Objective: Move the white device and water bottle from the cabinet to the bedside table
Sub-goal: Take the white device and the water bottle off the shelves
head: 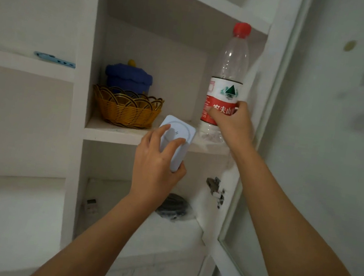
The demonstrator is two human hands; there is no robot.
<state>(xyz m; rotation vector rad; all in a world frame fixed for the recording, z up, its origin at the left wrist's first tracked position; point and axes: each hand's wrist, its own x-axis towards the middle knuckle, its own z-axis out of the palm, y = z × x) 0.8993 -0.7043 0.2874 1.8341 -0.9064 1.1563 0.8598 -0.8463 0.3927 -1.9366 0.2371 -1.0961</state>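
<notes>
A flat white device (180,130) with a ring mark on its face is tilted at the front edge of the middle cabinet shelf (115,132). My left hand (157,169) grips it from below, fingers across its face. To its right stands a clear water bottle (228,73) with a red cap and a red and white label, upright on the same shelf. Around the bottle's lower label my right hand (231,121) is closed. The bottle looks nearly empty.
A yellow woven basket (125,109) holding a blue cake-shaped object (127,79) sits at the shelf's left. A glass cabinet door (316,159) stands open at the right, its hinge (216,188) below the shelf. A dark bundle (173,207) lies on the lower shelf. A blue item (55,60) rests on the left ledge.
</notes>
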